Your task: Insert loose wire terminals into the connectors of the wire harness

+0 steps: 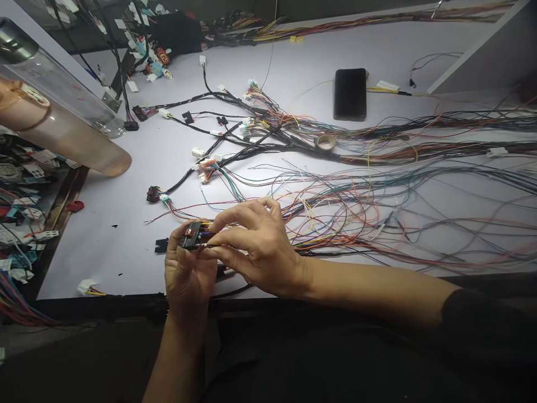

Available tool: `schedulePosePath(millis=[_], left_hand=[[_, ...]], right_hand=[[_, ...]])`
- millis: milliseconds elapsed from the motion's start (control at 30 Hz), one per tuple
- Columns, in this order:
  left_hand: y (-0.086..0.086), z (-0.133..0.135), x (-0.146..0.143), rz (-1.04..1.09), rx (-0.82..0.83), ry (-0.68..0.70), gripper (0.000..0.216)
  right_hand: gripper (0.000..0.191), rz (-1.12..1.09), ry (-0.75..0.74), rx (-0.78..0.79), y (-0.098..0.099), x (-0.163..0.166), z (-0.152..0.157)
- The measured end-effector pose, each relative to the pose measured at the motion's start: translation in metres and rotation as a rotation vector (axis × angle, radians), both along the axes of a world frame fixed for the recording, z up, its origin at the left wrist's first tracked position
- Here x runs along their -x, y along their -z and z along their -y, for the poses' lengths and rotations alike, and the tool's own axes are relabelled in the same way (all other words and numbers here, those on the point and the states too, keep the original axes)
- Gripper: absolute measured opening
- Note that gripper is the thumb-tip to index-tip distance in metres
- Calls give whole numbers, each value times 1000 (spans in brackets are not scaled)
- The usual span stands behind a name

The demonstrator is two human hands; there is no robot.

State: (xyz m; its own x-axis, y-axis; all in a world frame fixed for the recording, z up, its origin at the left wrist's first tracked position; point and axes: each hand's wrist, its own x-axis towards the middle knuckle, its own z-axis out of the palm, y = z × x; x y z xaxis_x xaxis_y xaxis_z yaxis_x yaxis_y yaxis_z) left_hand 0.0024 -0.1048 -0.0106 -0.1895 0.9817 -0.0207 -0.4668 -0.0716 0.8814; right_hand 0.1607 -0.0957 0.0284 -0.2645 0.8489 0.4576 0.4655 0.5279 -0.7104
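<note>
My left hand [188, 277] grips a black connector with red parts [191, 234] just above the front edge of the white table [126, 224]. My right hand [255, 246] comes in from the right, its fingers pinched on thin wires [208, 235] at the connector's back. Those wires run off into a loose spread of coloured wires [356, 212] lying across the table to the right.
A taped black harness with white and black plugs [218, 134] lies in the middle. A black box [349, 93] and a tape roll [326, 142] sit behind it. A small black part [161, 245] and a white plug [86, 286] lie near the front edge. Bins of connectors [25, 184] stand left.
</note>
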Motion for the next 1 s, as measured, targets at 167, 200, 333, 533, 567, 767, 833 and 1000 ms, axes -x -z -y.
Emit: schedulePosePath(millis=[167,200,333,533,567,767,833,1000], left_hand=[[0,-1,-3,-21,-20,4,42],[0,-1,-3,-17,-21,13,42],[1,-2,-1,16,-11,44,45],[2,-2,-1,13,-21,55,44],[2,-2,-2,12,-31,56,43],[3,-3,-3,3,-84,65,38],[4,-2,-2,-1,-83,59,39],[5,-1,1,1,-71,67,38]], right_hand=[[14,14,44,-65,3,-2,-2],[16,21,58,-95,4,-2,-3],[14,45,106,-254,7,-1,-6],[23,106,130,-371,7,-1,-8],[23,115,128,-366,7,-1,-7],[22,99,110,-271,4,0,-4],[21,87,101,-223,2,1,-3],[19,15,77,-54,-6,3,-1]])
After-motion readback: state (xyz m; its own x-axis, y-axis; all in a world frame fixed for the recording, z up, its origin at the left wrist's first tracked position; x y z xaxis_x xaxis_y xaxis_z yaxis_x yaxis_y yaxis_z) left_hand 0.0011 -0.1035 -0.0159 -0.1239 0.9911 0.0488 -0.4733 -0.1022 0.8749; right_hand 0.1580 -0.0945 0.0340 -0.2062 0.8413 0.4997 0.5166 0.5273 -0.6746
